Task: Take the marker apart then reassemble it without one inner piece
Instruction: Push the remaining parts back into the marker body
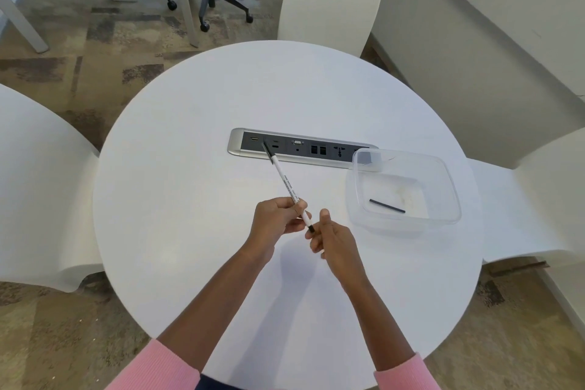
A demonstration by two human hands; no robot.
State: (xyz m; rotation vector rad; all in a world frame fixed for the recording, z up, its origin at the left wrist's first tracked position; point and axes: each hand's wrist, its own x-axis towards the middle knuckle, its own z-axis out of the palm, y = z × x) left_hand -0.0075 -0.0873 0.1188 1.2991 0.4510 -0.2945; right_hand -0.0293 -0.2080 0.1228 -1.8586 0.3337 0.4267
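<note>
Head view: both hands (278,215) hold marker (289,187) mid-table (190,199).

Bright, even light fills the scene, and the round white table (196,187) shows a soft sheen without hard glare. Faint, diffuse shadows lie on the table just below the forearms, so the light probably comes from overhead. Around the table the wide lens bends the chairs and floor outward, and detail there looks slightly soft.
</note>
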